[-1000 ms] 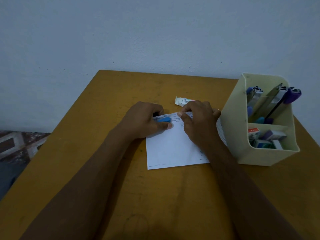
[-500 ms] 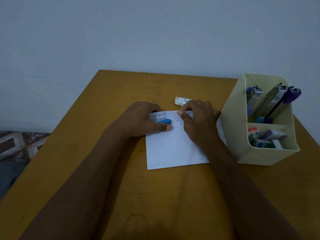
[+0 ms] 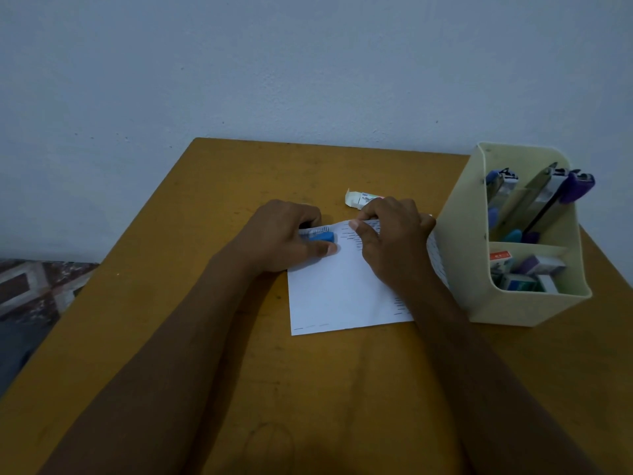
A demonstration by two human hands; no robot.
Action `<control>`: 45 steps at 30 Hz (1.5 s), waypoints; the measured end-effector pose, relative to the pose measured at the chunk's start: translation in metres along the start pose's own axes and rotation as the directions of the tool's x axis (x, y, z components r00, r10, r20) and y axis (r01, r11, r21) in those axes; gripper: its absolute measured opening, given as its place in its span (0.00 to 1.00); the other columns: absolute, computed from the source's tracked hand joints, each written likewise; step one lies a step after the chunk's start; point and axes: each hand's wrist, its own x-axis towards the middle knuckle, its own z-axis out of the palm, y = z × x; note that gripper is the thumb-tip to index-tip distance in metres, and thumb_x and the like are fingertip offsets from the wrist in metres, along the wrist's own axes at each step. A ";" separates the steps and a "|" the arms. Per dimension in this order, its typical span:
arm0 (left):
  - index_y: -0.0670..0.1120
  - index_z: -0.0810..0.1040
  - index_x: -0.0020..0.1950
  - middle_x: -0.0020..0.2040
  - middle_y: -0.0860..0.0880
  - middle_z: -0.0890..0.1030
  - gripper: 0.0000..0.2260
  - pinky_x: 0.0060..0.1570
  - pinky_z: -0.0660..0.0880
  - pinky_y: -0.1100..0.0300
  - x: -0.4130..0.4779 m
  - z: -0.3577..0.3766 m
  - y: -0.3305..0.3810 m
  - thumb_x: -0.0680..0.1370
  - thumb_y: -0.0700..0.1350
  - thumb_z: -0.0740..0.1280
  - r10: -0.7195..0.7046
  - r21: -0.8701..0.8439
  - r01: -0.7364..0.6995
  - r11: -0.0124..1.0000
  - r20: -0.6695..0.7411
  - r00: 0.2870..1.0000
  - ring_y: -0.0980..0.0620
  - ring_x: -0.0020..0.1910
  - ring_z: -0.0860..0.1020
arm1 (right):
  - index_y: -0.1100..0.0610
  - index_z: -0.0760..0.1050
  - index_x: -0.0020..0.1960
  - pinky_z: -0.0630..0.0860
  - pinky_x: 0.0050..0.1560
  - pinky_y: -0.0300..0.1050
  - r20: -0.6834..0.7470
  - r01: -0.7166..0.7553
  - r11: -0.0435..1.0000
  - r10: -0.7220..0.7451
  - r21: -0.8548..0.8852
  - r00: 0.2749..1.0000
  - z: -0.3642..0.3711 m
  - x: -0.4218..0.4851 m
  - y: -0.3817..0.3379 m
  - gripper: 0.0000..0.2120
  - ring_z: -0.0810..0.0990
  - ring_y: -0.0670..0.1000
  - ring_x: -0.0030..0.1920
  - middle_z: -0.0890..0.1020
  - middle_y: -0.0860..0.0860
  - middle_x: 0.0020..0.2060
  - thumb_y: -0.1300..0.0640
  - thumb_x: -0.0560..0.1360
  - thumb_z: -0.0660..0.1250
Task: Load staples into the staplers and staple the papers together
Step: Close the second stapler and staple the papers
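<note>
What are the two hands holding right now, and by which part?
The left hand grips a small blue stapler around its body, at the papers' far left corner. The right hand pinches the papers' far edge.

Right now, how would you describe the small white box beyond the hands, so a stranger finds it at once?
Start at the wooden table and the cream desk organiser on its right side. Left of the organiser, just beyond the right hand, lies the small white box. It alone lies loose on the tabletop, one end flap open; the other small boxes sit inside the organiser.
</note>
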 end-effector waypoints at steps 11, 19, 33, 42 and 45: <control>0.49 0.77 0.54 0.51 0.52 0.79 0.21 0.40 0.77 0.58 0.000 -0.003 0.011 0.69 0.62 0.71 -0.103 0.013 0.102 0.995 0.089 0.991 0.54 0.39 0.75 | 0.55 0.77 0.44 0.52 0.50 0.44 -0.012 -0.021 1.000 0.021 -0.001 1.000 0.002 0.000 0.000 0.07 0.75 0.56 0.51 0.81 0.53 0.47 0.52 0.71 0.64; 0.51 0.77 0.53 0.42 0.58 0.74 0.19 0.32 0.69 0.67 -0.001 -0.007 0.009 0.70 0.62 0.70 -0.131 -0.038 0.136 0.990 0.101 0.986 0.55 0.38 0.74 | 0.53 0.77 0.45 0.48 0.46 0.40 0.001 -0.026 1.000 0.026 -0.008 1.000 0.001 0.001 0.000 0.05 0.74 0.54 0.51 0.81 0.51 0.47 0.52 0.72 0.65; 0.47 0.78 0.44 0.41 0.49 0.79 0.16 0.33 0.66 0.60 -0.002 -0.006 0.003 0.72 0.60 0.69 -0.050 -0.066 0.054 0.996 0.050 0.997 0.51 0.37 0.75 | 0.54 0.77 0.44 0.51 0.50 0.42 -0.009 -0.020 1.000 0.020 0.015 1.000 0.000 0.000 0.000 0.04 0.74 0.55 0.52 0.81 0.52 0.47 0.53 0.72 0.67; 0.48 0.77 0.44 0.40 0.53 0.78 0.15 0.33 0.67 0.62 -0.002 -0.006 0.005 0.71 0.59 0.71 -0.067 -0.041 0.069 0.997 0.044 0.997 0.53 0.36 0.74 | 0.53 0.76 0.43 0.48 0.46 0.40 -0.022 -0.002 1.000 0.002 0.001 1.000 0.000 0.000 0.001 0.04 0.75 0.54 0.51 0.81 0.50 0.46 0.53 0.71 0.66; 0.52 0.76 0.50 0.43 0.57 0.75 0.18 0.36 0.73 0.63 -0.001 -0.008 0.007 0.68 0.61 0.73 -0.114 0.001 0.115 0.993 0.101 0.988 0.55 0.40 0.75 | 0.53 0.76 0.43 0.49 0.46 0.41 -0.015 -0.015 1.000 0.015 -0.009 1.000 0.000 0.000 0.001 0.02 0.74 0.54 0.51 0.81 0.51 0.46 0.55 0.72 0.68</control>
